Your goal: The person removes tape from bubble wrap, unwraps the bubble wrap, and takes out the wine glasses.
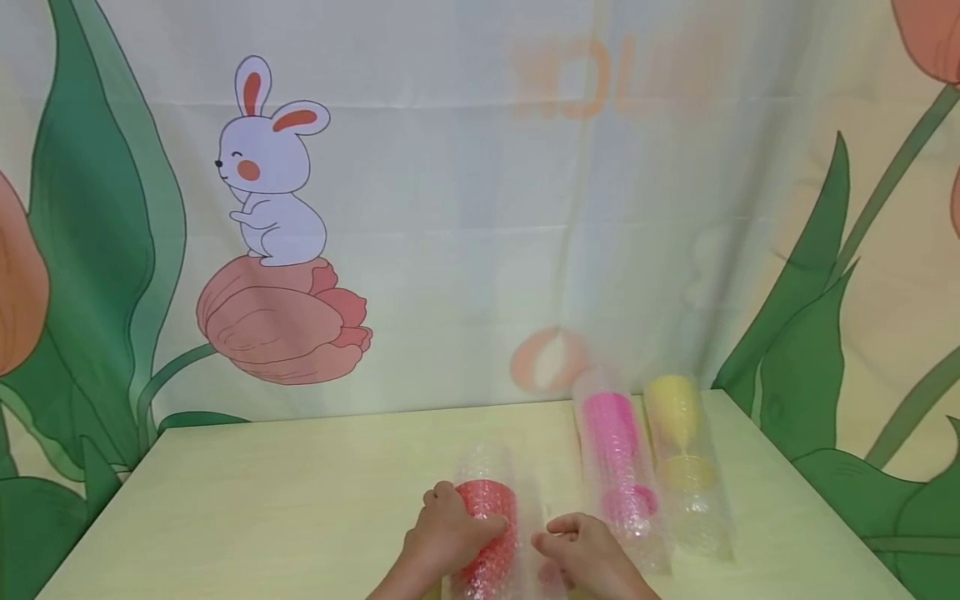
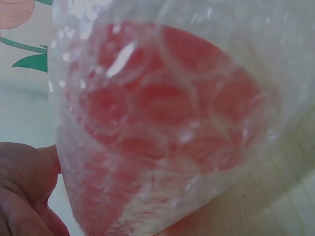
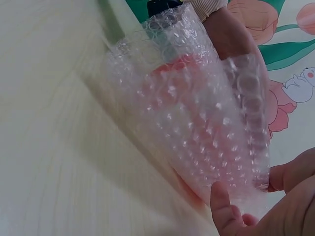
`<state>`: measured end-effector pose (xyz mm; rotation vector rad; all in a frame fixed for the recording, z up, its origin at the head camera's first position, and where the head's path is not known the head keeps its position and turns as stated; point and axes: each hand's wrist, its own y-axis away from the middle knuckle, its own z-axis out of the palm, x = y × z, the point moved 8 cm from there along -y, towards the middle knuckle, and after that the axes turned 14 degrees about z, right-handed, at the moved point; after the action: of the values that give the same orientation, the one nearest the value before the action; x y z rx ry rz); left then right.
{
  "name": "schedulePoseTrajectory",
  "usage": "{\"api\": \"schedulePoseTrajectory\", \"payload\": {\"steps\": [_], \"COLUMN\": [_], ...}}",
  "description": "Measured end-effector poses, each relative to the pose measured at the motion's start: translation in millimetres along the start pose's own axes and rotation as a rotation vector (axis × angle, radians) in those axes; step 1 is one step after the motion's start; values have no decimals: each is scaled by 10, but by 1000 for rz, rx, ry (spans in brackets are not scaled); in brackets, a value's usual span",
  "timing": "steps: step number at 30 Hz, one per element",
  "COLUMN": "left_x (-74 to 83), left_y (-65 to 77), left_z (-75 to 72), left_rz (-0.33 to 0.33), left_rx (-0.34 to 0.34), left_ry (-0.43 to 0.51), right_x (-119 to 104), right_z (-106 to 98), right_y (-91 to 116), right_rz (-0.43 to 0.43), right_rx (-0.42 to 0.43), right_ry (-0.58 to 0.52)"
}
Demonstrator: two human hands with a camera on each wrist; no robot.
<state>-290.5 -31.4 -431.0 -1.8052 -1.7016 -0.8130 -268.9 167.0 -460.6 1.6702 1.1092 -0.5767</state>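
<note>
The left hand [image 1: 450, 531] grips a red object [image 1: 487, 497] over the pale table [image 1: 262, 500], thumb across its front. The left wrist view alone brings close its curved edge under glinting bubble wrap [image 2: 113, 196]. The right hand [image 1: 588, 552], half-curled, holds the wrap's loose flap [image 1: 531, 504]. Rightmost, only the head view shows a wrapped pink item [image 1: 611, 421] and yellow item [image 1: 672, 408].

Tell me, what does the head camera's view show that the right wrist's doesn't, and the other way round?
Only the head view shows the pink item and the yellow item, lying side by side. Only the right wrist view shows a ribbed sleeve cuff. Both show the red item in bubble wrap, the left hand, the right hand, the table and the printed rabbit.
</note>
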Motion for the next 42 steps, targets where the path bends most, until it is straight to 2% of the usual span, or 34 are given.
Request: {"api": "schedulePoseTrajectory", "payload": {"steps": [3, 6, 9, 12, 15, 19, 26, 32, 36, 38, 42], "left_x": [10, 27, 58, 75, 91, 141, 217, 145, 81, 66, 47], "left_y": [1, 10, 25, 31, 26, 31, 80, 91, 74, 67, 54], "left_z": [5, -1, -13, 0, 23, 60, 129, 140, 117, 94, 58], "left_rz": [20, 55, 101, 113, 102, 118, 194, 149, 130, 137, 142], "left_rx": [15, 60, 105, 107, 85, 66, 113, 91, 91, 97, 103], "left_ry": [-10, 6, 50, 87, 78, 27, -24, -10, 10, 19, 12], "right_x": [-23, -48, -61, -63, -58, -75, -126, -120, -145, -167, -207], "right_z": [17, 33, 64, 111, 153, 194, 192, 248, 274, 278, 265], "right_y": [-5, -1, 8, 15, 12, 8, 29, 12, 14, 18, 20], "right_rz": [-23, -51, -63, -54, -27, -15, -75, -99, -122, -130, -137], "right_rx": [-3, -6, -28, -61, -79, -81, -56, -156, -185, -173, -88], "right_ry": [30, 19, -43, -109, -144, -149, -113, -200, -225, -203, -110]}}
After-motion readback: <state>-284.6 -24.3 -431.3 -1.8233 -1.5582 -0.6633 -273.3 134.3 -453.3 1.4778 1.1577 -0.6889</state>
